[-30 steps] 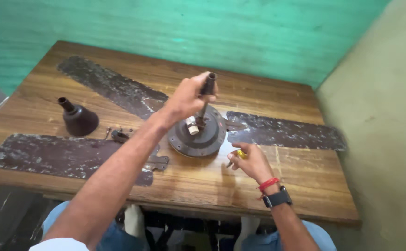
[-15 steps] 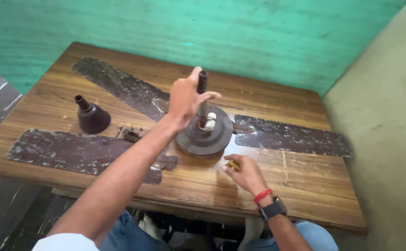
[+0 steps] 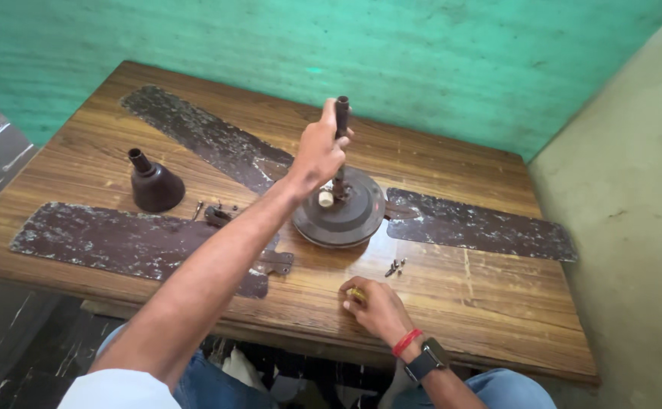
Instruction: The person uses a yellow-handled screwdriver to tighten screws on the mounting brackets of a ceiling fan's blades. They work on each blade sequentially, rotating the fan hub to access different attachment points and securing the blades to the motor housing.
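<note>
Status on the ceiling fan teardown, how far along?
Done: two blades lie loose beside the motor, canopy cup off, screws out. In hand: left hand grips the downrod; right hand rests on the table. Left: the third blade looks still joined.

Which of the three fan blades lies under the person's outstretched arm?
The near-left blade: the left forearm crosses above its inner end. The far blade and right blade lie uncovered.

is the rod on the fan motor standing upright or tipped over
Upright. The rod rises straight from the centre of the round motor housing, which lies flat on the table, with the left hand gripping its top.
</note>
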